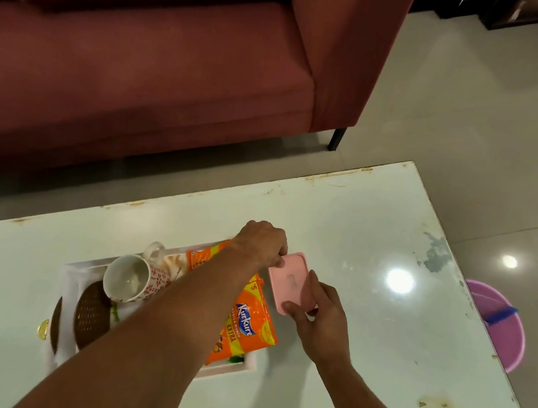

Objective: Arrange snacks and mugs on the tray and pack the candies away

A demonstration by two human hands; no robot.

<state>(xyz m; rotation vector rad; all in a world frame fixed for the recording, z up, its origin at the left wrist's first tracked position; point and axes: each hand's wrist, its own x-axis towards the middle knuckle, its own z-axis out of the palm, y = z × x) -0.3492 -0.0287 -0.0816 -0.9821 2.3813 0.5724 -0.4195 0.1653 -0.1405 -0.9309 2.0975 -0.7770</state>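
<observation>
A pink box with a lid (289,280) rests on the white table just right of the white tray (69,273). My left hand (265,242) grips its far left corner and my right hand (317,313) holds its near edge. On the tray lie orange snack packets (249,322), partly hidden under my left forearm. A white mug with red flowers (133,279) lies tipped on its side there, next to a brown woven coaster (91,314). No candies are visible.
A second brown coaster (55,323) leans at the tray's left edge. A dark red sofa (142,65) stands beyond the table (380,334). A pink bucket (498,324) sits on the floor by the table's right edge.
</observation>
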